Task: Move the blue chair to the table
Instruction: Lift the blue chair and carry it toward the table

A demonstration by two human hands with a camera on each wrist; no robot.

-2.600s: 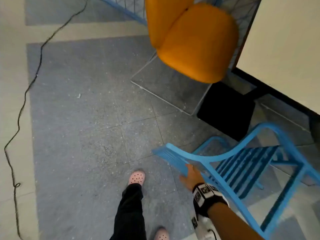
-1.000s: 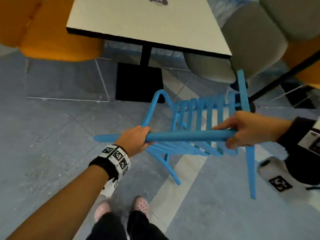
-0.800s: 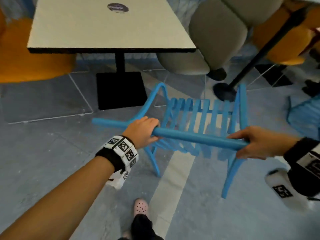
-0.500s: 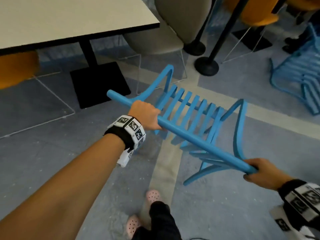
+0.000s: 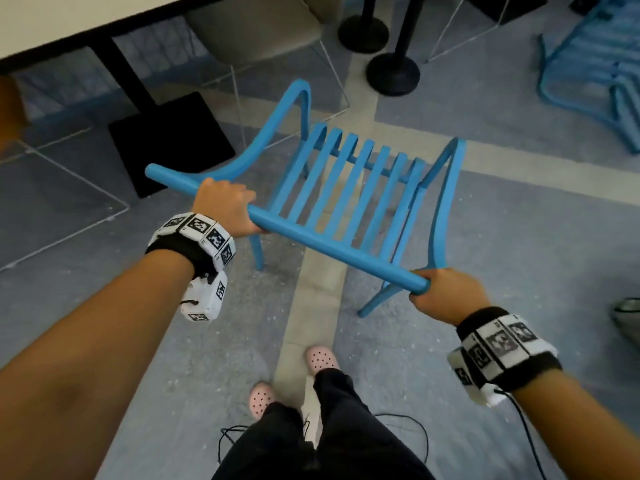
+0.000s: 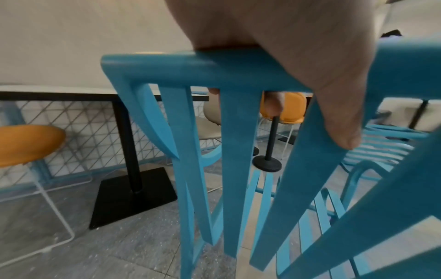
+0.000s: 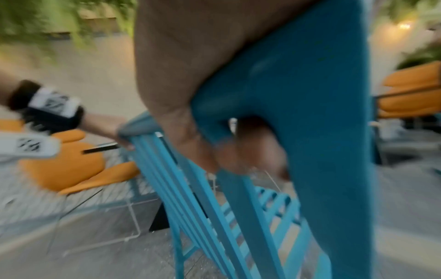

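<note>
The blue slatted chair [image 5: 349, 188] stands in front of me, its top rail running from upper left to lower right. My left hand [image 5: 227, 211] grips that rail near its left end; in the left wrist view the fingers [image 6: 274, 102] curl under the rail of the blue chair [image 6: 190, 71]. My right hand [image 5: 445, 296] grips the rail's right end, and the blurred right wrist view shows fingers [image 7: 250, 151] wrapped round the blue chair [image 7: 310, 94]. The white table [image 5: 69, 19] with a black edge sits at the upper left, its black base [image 5: 166, 140] just left of the chair.
A grey chair [image 5: 256, 26] with white wire legs stands under the table's right side. Black round pole bases [image 5: 393, 74] lie beyond the chair. More blue chairs [image 5: 602, 74] stand at the far right. An orange chair [image 6: 26, 143] sits left of the table. My feet [image 5: 320, 358] are behind the chair.
The chair has swung round from beside the orange chair and come to sit just right of the table base; my right hand joined the left on the rail and slid to its right end.
</note>
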